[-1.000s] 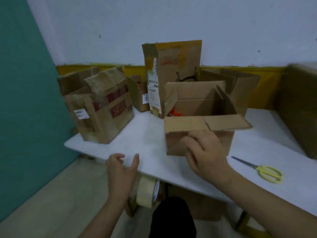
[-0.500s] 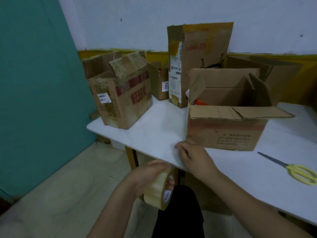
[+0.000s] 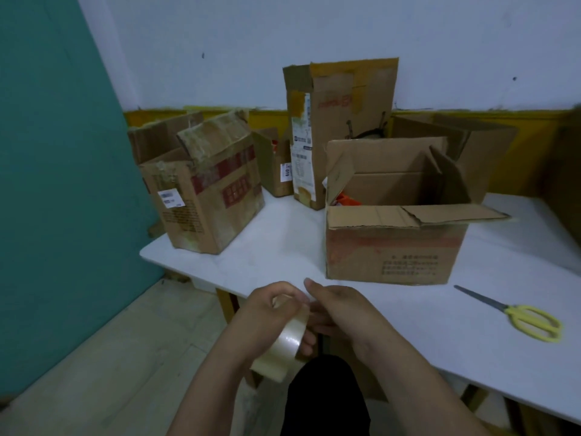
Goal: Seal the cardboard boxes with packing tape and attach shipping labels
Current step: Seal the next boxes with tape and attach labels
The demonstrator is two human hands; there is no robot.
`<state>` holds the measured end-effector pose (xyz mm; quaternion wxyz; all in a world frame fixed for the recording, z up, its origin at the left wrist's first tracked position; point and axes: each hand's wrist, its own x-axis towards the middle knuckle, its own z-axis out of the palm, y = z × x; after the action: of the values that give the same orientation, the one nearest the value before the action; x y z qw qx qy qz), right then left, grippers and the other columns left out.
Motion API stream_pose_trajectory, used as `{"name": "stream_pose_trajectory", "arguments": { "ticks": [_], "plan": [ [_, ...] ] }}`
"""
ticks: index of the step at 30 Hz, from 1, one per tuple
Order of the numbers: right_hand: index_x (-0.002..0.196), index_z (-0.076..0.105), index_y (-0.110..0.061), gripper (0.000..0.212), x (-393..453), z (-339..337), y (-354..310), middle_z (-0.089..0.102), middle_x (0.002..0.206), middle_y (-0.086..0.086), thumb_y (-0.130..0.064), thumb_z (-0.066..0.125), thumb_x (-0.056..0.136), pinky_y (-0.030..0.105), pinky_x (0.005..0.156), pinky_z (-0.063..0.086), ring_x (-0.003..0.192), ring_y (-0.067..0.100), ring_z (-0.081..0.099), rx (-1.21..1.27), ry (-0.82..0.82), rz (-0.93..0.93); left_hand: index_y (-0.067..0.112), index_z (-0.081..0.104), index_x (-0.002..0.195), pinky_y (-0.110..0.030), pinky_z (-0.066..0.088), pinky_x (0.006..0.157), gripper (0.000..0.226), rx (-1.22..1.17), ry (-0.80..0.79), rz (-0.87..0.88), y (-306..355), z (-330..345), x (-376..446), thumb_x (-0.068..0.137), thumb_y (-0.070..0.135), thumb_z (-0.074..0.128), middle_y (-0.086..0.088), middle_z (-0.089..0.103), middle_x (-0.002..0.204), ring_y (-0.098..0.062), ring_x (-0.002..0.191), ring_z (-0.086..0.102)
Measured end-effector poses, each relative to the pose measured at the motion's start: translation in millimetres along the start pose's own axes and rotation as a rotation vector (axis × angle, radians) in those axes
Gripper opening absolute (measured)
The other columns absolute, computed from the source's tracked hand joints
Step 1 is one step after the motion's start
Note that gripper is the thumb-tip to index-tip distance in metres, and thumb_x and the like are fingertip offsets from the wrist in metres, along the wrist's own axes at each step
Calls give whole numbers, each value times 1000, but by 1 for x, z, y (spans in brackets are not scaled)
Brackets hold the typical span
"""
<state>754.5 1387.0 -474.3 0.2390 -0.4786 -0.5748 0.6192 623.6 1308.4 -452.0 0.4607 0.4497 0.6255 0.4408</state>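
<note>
So we've got the tape roll (image 3: 284, 344) in our left hand (image 3: 270, 313), fingers curled round its upper rim, held low in front of us just off the near edge of the bench (image 3: 408, 325). Our right hand (image 3: 341, 311) is right against the roll's side, fingers bent onto it; looks to us like we're hunting for the loose end of the tape, though the end itself is too hard to make out. Holding it close to the body makes sense for that, since you need both hands and a good look.

The open box (image 3: 390, 243) sits straight ahead on the bench, its flaps not yet folded shut, something orange inside. That's probably the one to seal first. The yellow scissors (image 3: 518, 316) lie to the right, near enough for cutting.

The bench is white and smooth. Further back stand a taped-up box (image 3: 204, 196) on the left, a tall box (image 3: 342, 130) with a printed label, and more cartons behind. Teal wall to the left, pale wall with a yellow strip at the back, light floor below.
</note>
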Motion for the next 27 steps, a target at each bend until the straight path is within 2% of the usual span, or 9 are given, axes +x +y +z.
{"name": "stream_pose_trajectory", "arguments": {
  "ticks": [2, 4, 6, 9, 11, 18, 23, 25, 27],
  "plan": [
    [100, 76, -12, 46, -7, -3, 0, 73, 82, 9, -53, 58, 93, 42, 100, 50, 93, 24, 71, 81, -82, 3, 8, 65, 103, -33, 59, 67, 18, 48, -20, 85, 6, 3, -7, 103, 23, 54, -21, 73, 74, -36, 64, 71],
    [111, 72, -8, 46, -14, -9, -3, 74, 96, 13, -48, 60, 93, 42, 104, 48, 103, 25, 69, 214, -107, 8, 10, 65, 101, -37, 59, 69, 18, 80, -41, 163, 11, 5, -14, 102, 24, 54, -20, 73, 73, -36, 63, 71],
    [115, 72, -11, 42, -21, -20, -6, 74, 107, 6, -46, 61, 93, 42, 106, 45, 107, 21, 67, 267, -97, -10, 12, 65, 102, -38, 59, 68, 15, 97, -79, 213, 14, 7, -20, 102, 22, 54, -19, 72, 72, -35, 61, 70],
    [110, 75, -25, 37, -34, -38, -11, 74, 108, -9, -50, 50, 97, 36, 108, 39, 111, 9, 61, 158, -144, -103, 14, 67, 102, -39, 58, 66, 12, 95, -161, 267, 18, 14, -26, 101, 17, 56, -17, 73, 73, -35, 59, 69],
    [113, 73, -27, 39, -44, -52, -17, 72, 112, -10, -48, 42, 101, 30, 107, 39, 112, 7, 61, 55, -249, -193, 17, 69, 102, -39, 57, 63, 12, 45, -229, 274, 21, 22, -28, 99, 19, 57, -19, 73, 75, -35, 58, 68],
    [105, 70, -9, 16, -55, -108, -41, 71, 97, 1, -12, 57, 98, 23, 88, 50, 96, 13, 65, -122, -354, -377, 12, 69, 104, -32, 55, 57, 16, -57, -405, 320, 39, 45, -27, 100, 23, 59, -28, 69, 72, -30, 53, 64],
    [97, 76, -14, 10, -63, -131, -58, 75, 92, -4, -12, 69, 90, 23, 83, 53, 91, 9, 69, -382, -197, -510, 10, 68, 107, -32, 56, 56, 20, -85, -450, 308, 51, 60, -20, 96, 22, 56, -31, 68, 73, -30, 53, 63],
    [92, 78, -19, 9, -65, -137, -64, 75, 89, -7, -14, 70, 89, 24, 84, 55, 89, 6, 69, -503, -60, -569, 11, 67, 106, -32, 56, 57, 20, -108, -454, 296, 56, 63, -16, 96, 25, 56, -32, 67, 75, -30, 54, 63],
    [86, 77, -23, 10, -68, -145, -73, 74, 85, -12, -16, 72, 88, 19, 82, 52, 87, 0, 67, -586, 78, -622, 13, 66, 107, -32, 56, 59, 21, -123, -450, 283, 61, 67, -11, 98, 29, 56, -30, 67, 77, -30, 56, 63]
  ]
}}
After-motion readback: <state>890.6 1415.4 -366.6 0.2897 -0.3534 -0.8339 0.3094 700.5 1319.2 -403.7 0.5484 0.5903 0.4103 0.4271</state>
